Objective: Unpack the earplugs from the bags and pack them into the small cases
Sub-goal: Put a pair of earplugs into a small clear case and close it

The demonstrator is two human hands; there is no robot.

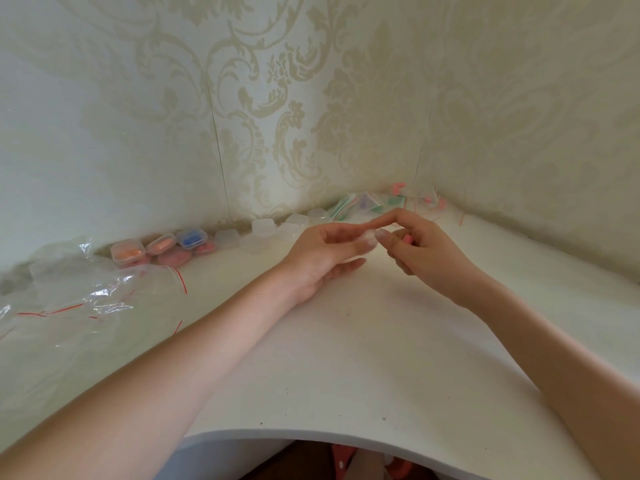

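Above the middle of the white table (346, 341), my left hand (322, 254) pinches a small clear case (370, 239) between thumb and fingers. My right hand (420, 247) meets it from the right, its index finger stretched over the top of the case. A pink earplug (408, 239) shows among the right hand's curled fingers. Whether the case's lid is open or closed cannot be made out.
Filled cases with orange (127, 252), blue (190, 238) and pink (173, 257) earplugs lie along the wall at left. Empty clear cases (263, 226) line the wall. Bags of earplugs (349, 204) and loose pink earplugs (398, 187) lie in the far corner. Empty bags (76, 296) are piled at left.
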